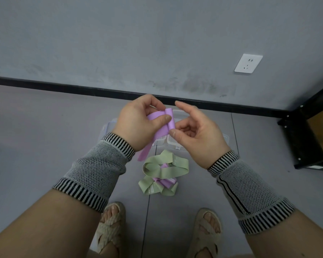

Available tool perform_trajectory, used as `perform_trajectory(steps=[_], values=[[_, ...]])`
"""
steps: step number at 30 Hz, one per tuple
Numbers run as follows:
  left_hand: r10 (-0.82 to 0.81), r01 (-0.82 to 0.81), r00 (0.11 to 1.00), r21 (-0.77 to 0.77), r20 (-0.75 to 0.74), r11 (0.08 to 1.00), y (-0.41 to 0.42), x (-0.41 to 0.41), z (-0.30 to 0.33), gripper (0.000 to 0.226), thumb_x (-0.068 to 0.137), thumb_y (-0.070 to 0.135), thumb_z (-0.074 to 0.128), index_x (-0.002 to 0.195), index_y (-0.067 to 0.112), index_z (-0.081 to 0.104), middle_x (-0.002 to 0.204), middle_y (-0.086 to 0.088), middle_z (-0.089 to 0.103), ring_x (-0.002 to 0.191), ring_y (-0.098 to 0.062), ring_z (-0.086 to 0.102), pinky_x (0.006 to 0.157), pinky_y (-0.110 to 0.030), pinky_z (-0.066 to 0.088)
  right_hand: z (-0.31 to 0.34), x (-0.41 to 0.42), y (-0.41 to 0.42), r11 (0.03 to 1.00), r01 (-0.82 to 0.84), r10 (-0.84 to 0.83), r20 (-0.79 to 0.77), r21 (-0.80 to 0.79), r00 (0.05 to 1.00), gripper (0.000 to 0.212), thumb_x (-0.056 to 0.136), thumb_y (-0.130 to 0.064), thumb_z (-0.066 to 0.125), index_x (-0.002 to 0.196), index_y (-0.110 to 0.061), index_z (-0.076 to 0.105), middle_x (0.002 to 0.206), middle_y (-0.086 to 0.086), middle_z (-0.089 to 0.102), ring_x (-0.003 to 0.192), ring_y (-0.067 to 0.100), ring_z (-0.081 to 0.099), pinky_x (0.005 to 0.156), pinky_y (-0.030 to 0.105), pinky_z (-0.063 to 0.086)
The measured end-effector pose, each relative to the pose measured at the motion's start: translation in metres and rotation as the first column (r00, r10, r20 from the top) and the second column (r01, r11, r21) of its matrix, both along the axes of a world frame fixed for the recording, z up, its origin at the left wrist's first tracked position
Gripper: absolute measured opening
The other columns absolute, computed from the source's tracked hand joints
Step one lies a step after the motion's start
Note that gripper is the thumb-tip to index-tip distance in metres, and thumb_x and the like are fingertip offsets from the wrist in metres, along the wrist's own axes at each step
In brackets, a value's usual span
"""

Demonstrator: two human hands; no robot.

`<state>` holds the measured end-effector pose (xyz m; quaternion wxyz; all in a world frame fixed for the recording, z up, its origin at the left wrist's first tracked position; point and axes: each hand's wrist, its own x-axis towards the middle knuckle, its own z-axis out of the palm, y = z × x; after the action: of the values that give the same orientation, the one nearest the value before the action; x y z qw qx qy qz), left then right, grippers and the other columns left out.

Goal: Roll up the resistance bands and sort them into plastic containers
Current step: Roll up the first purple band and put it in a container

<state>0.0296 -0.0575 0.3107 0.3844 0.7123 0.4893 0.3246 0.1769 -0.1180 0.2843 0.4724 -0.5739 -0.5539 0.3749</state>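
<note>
Forearms in striped knit sleeves (99, 170) fill the near frame, sandalled feet (111, 222) below; left hand (138, 123) pinches the purple band (162, 125) between thumb and fingers right at the started roll, likely to stop it unwinding; right hand (196, 133) sits just beside the roll, fingers curled and apart, thumb tip touching its lower end, gripping nothing that I can see; roll axis runs roughly away from the camera, loose tail hangs down toward the floor; green bands (166, 166) tangled with more purple lie on the floor between feet and clear plastic containers (173, 144), mostly hidden behind the hands.
</note>
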Motion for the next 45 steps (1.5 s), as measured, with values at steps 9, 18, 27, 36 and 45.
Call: perform_trajectory(steps=[9, 18, 27, 36, 45], values=[[-0.026, 0.027, 0.999, -0.013, 0.044, 1.000, 0.000, -0.004, 0.002, 0.018, 0.081, 0.018, 0.070, 0.082, 0.029, 0.056, 0.073, 0.002, 0.071, 0.065, -0.010, 0.063, 0.060, -0.022, 0.051, 0.003, -0.007, -0.002, 1.000, 0.018, -0.019, 0.028, 0.025, 0.999, 0.041, 0.090, -0.011, 0.062, 0.110, -0.046, 0.057, 0.080, 0.003, 0.064, 0.072, 0.021, 0.060, 0.072, 0.028, 0.054], [-0.045, 0.047, 0.997, 0.027, -0.065, 0.999, -0.001, -0.004, 0.001, 0.017, 0.083, 0.026, 0.067, 0.081, 0.037, 0.054, 0.073, 0.008, 0.068, 0.062, 0.001, 0.057, 0.057, -0.016, 0.044, 0.001, -0.009, -0.001, 0.996, 0.077, -0.076, -0.038, 0.035, 0.996, 0.043, 0.086, -0.008, 0.066, 0.106, -0.046, 0.061, 0.082, -0.002, 0.073, 0.079, 0.015, 0.069, 0.081, 0.030, 0.056], [-0.030, 0.031, 0.999, 0.028, -0.033, 0.999, 0.000, -0.004, 0.004, 0.020, 0.082, 0.020, 0.068, 0.077, 0.035, 0.056, 0.074, 0.000, 0.069, 0.066, -0.012, 0.062, 0.061, -0.023, 0.049, 0.002, -0.014, -0.002, 0.991, 0.115, -0.111, -0.072, 0.064, 0.991, 0.041, 0.085, -0.006, 0.067, 0.099, -0.045, 0.063, 0.075, 0.006, 0.066, 0.068, 0.011, 0.060, 0.069, 0.020, 0.052], [-0.081, 0.095, 0.988, -0.107, 0.130, 0.990, 0.003, -0.008, 0.002, 0.017, 0.083, 0.013, 0.067, 0.082, 0.026, 0.058, 0.073, -0.005, 0.071, 0.062, -0.012, 0.060, 0.060, -0.026, 0.046, 0.010, -0.011, -0.002, 0.999, 0.047, -0.041, -0.206, 0.025, 0.978, 0.038, 0.088, 0.004, 0.059, 0.102, -0.030, 0.066, 0.074, -0.007, 0.071, 0.070, 0.002, 0.066, 0.069, 0.015, 0.052], [-0.107, 0.098, 0.986, -0.073, -0.128, 0.992, 0.007, -0.015, -0.001, 0.011, 0.091, 0.020, 0.056, 0.094, 0.030, 0.055, 0.055, 0.007, 0.055, 0.048, -0.002, 0.048, 0.047, -0.013, 0.037, 0.009, -0.002, 0.002, 0.974, 0.227, -0.218, -0.338, -0.014, 0.915, 0.028, 0.087, 0.002, 0.061, 0.099, -0.022, 0.068, 0.072, -0.003, 0.069, 0.061, 0.006, 0.061, 0.064, 0.020, 0.053]])
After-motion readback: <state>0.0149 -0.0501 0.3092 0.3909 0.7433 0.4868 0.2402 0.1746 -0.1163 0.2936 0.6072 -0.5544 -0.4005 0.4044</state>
